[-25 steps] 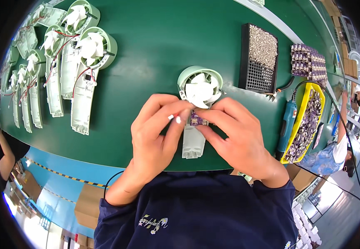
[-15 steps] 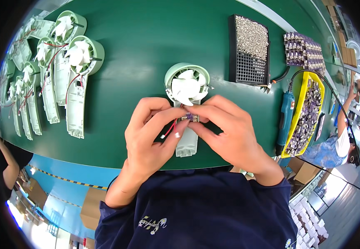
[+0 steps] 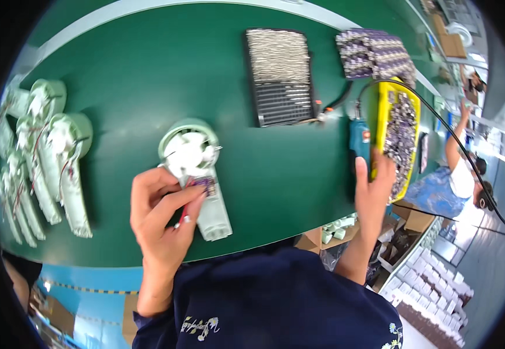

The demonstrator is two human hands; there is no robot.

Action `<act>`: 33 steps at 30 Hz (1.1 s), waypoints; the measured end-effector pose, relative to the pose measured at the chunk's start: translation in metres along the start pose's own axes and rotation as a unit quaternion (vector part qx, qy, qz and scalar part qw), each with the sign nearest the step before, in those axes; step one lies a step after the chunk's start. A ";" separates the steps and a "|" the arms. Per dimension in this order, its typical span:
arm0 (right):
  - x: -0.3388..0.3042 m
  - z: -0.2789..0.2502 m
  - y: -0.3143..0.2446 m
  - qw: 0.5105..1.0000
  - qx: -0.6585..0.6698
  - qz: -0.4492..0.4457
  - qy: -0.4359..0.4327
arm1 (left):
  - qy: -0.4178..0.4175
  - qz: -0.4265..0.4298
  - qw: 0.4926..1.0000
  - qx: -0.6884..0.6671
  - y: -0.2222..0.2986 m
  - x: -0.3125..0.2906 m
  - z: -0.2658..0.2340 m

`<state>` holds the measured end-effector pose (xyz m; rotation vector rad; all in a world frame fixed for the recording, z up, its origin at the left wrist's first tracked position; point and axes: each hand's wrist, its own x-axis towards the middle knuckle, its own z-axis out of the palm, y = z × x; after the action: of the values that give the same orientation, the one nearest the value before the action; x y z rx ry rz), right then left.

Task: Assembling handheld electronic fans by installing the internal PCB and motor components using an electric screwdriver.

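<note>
A pale green handheld fan half-shell (image 3: 215, 216) lies on the table with white fan blades (image 3: 185, 154) in its round end. My left hand (image 3: 162, 209) pinches a small purple circuit board (image 3: 207, 184) over the shell, just below the blades. Red wires (image 3: 181, 218) with white plugs hang by the fingers. On the right, my right hand (image 3: 374, 183) is at the teal electric screwdriver (image 3: 359, 135), thumb and fingers apart. It covers the tool's lower end, so contact is unclear. A yellow tray (image 3: 382, 110) of small purple boards stands beside it.
Several fan half-shells (image 3: 72, 174) with wires lie at the left. Farther back are a black screw rack (image 3: 281, 75) and a stack of purple board panels (image 3: 374, 55). A black cable (image 3: 467, 151) arches on the right. Another person (image 3: 459, 174) is at the far right.
My right hand has left the circuit board and moved right to the electric screwdriver. My left hand still pinches the board. The whole view has shifted, so the table things appear farther left.
</note>
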<state>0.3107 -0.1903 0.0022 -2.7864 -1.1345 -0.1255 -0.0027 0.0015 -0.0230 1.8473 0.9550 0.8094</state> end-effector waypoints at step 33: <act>0.115 0.020 -0.125 0.614 0.722 -0.219 0.233 | 0.009 0.007 1.000 0.019 -0.004 0.000 0.002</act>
<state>0.3062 -0.0196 0.0081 -0.9218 -0.9657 0.0356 -0.0023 0.0017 -0.0274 1.8829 0.9766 0.8235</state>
